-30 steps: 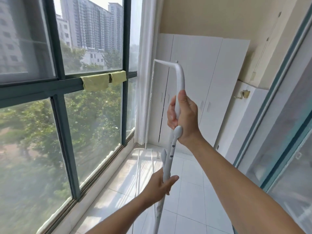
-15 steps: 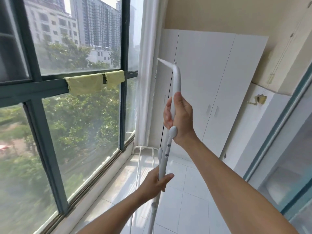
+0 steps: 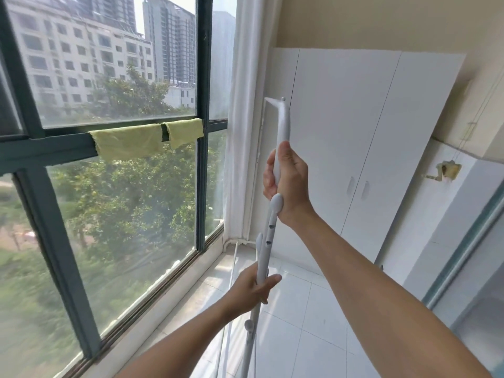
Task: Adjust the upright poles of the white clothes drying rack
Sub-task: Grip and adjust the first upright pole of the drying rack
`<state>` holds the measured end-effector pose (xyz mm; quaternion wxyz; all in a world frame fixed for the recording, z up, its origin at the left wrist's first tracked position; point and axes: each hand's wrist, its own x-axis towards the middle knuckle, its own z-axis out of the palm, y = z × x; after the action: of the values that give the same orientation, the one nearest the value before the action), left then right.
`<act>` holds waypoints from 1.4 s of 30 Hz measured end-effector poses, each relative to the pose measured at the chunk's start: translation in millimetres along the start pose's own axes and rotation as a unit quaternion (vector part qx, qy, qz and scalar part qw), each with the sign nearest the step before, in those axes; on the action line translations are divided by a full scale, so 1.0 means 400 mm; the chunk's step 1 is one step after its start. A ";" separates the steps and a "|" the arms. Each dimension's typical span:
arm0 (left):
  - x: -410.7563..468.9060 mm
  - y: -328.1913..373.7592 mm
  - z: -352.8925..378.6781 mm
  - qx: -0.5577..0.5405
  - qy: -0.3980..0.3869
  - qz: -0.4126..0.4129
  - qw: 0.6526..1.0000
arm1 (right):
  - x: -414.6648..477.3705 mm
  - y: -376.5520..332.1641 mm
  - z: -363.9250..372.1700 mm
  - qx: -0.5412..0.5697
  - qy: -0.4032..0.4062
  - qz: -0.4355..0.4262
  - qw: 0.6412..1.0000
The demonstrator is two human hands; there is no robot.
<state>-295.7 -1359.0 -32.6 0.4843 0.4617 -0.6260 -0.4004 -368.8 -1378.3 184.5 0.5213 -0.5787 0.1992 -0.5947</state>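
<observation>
1. My left hand [image 3: 255,286] keeps its closed grip on the lower section of the near pole [image 3: 266,249], low in front of me.
2. My right hand [image 3: 287,181] stays wrapped round the upper section; its top bend [image 3: 283,115] now reaches less high, so I judge the pole is telescoping down.
3. Beyond, the white clothes drying rack [image 3: 261,170] stands by the curtain [image 3: 240,118].

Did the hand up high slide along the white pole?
No. The right hand stays gripping just above the rounded knob on the white pole, same as before.
</observation>
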 end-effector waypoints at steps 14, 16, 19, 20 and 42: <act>-0.038 0.000 -0.003 0.026 0.019 -0.055 0.998 | -0.022 0.010 -0.018 -0.035 -0.079 0.014 0.996; -0.061 0.007 -0.010 0.033 0.015 -0.066 0.997 | -0.037 0.006 -0.008 -0.045 -0.090 0.018 0.995; -0.088 0.024 -0.021 0.053 0.020 -0.082 0.995 | -0.059 0.002 0.013 -0.064 -0.086 0.025 0.994; -0.096 0.031 -0.024 0.054 0.018 -0.086 0.995 | -0.066 0.001 0.021 -0.068 -0.083 0.026 0.994; -0.230 0.041 -0.063 0.028 0.086 -0.161 0.983 | -0.208 0.112 -0.184 -0.015 -0.011 0.122 0.992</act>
<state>-264.8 -1267.5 -33.7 0.4521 0.6028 -0.5106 -0.4140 -435.2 -1351.5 88.5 0.5832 -0.5645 0.2714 -0.5173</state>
